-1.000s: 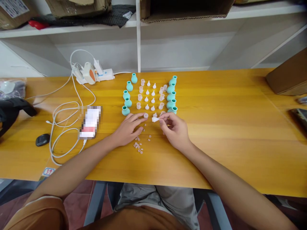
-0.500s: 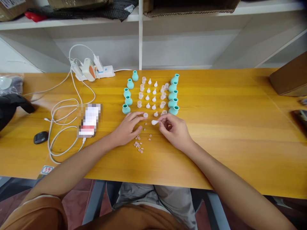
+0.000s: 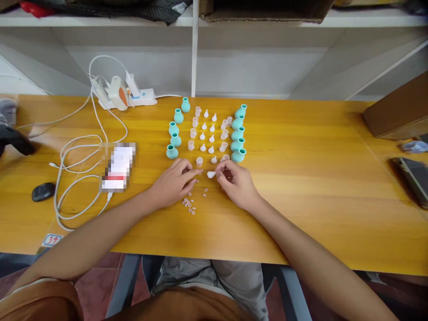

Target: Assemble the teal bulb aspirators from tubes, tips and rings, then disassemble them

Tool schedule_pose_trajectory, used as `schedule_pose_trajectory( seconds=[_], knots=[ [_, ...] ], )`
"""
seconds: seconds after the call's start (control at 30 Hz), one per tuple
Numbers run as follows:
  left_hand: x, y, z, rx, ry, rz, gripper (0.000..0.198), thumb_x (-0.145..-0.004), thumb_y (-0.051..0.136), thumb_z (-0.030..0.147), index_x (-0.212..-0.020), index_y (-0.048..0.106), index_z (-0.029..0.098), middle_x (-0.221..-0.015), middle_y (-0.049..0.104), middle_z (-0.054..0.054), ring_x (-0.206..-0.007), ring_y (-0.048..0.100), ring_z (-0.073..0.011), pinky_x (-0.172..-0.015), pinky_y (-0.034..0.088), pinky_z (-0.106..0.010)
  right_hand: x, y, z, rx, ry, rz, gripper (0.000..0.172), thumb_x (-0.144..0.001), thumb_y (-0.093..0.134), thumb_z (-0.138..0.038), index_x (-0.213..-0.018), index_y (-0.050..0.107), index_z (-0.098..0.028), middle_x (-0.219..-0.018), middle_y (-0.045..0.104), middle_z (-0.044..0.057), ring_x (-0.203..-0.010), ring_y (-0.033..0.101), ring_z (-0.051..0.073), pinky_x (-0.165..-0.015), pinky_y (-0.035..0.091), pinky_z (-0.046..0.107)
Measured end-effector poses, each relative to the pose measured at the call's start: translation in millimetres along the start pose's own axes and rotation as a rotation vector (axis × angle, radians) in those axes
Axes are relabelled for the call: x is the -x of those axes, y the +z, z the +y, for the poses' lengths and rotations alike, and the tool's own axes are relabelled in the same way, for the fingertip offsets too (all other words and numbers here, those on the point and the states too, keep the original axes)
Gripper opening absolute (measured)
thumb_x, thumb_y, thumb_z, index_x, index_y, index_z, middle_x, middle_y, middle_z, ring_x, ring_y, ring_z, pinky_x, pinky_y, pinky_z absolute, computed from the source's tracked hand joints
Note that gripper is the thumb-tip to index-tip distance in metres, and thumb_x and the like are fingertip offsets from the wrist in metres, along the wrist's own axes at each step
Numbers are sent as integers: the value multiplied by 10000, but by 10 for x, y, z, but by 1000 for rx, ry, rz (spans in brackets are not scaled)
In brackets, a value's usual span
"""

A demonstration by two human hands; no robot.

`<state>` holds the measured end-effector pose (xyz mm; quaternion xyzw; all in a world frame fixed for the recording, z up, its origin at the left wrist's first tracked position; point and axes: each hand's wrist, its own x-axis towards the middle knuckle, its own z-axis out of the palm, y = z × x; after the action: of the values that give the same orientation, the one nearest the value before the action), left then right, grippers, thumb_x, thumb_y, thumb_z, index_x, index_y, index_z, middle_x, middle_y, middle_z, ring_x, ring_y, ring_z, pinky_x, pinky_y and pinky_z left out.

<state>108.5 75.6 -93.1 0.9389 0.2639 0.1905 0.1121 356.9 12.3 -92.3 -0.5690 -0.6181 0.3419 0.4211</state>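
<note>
White piece (image 3: 211,174), pinched in the fingers of the right hand (image 3: 238,183), wants a light grip — the left hand (image 3: 170,185), fingers parted, should avoid scattering the small rings (image 3: 189,205).

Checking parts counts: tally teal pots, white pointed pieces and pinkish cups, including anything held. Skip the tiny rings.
Teal pots: 10
White pointed pieces: 10, counting one in the right hand
Pinkish cups: 10
Total: 30
</note>
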Motion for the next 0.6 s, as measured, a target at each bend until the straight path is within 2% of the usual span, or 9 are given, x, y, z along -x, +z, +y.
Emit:
schedule_pose_trajectory(
  seconds=[0.13, 0.23, 0.43, 0.6],
  knots=[
    [-8, 38, -48, 35, 14, 9, 284, -1114, 549, 220, -1330, 733, 199, -1146, 646, -108, -1081, 601, -258, -966, 554, -415, 2, 39, -22, -208, 165, -31, 186, -940, 662, -405, -913, 583, -239, -669, 565, -41, -501, 521, 127, -483, 410, 263],
    [-13, 59, -70, 88, -26, 10, 240, -1108, 568, 210, -1285, 730, 200, -1158, 667, -96, -1087, 623, -246, -986, 557, -412, -4, 43, -36, -338, 233, -10, 242, -902, 695, -447, -913, 573, -237, -672, 568, -54, -459, 493, 103, -426, 393, 241],
    [-29, 54, -72, 173, -111, 34, 125, -1081, 636, 243, -1167, 715, 198, -1148, 684, -78, -1074, 654, -237, -1001, 569, -418, -24, 45, -29, -414, 271, 20, 269, -860, 730, -447, -900, 580, -228, -701, 588, -57, -438, 481, 74, -385, 367, 209],
    [-28, 80, -96, 141, -105, 32, 245, -1079, 656, 265, -1311, 708, 206, -1161, 685, -82, -1085, 662, -242, -1000, 575, -416, -25, 48, -21, -411, 260, 9, 270, -869, 734, -443, -897, 575, -227, -682, 578, -62, -442, 480, 75, -397, 369, 212]
  ],
)
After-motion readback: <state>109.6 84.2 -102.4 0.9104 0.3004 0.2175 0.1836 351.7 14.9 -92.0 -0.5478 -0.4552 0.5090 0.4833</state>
